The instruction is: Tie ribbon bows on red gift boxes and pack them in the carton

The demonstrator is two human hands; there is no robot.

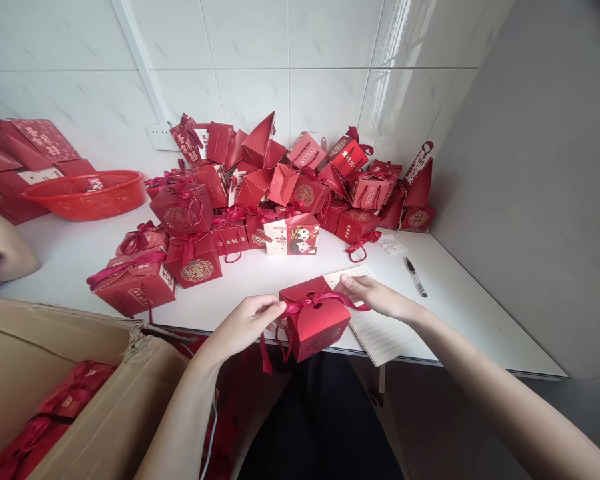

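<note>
A red gift box (316,328) with a round gold emblem sits at the table's front edge, tilted slightly. Across its top lies a dark red ribbon (314,300), knotted in the middle over a round hole. My left hand (253,321) pinches the ribbon between thumb and fingers at the box's left side, and one ribbon tail and a twisted cord hang below. On the right, my right hand (367,292) is closed on the ribbon's other side. Partly under the box and that hand lies a lined notebook (387,337).
Many red gift boxes (305,193) are piled along the tiled wall. A red plastic basket (87,197) stands at left, near another person's arm (5,243). An open cardboard box (115,400) holds more red boxes at lower left. A black pen (417,277) lies at right.
</note>
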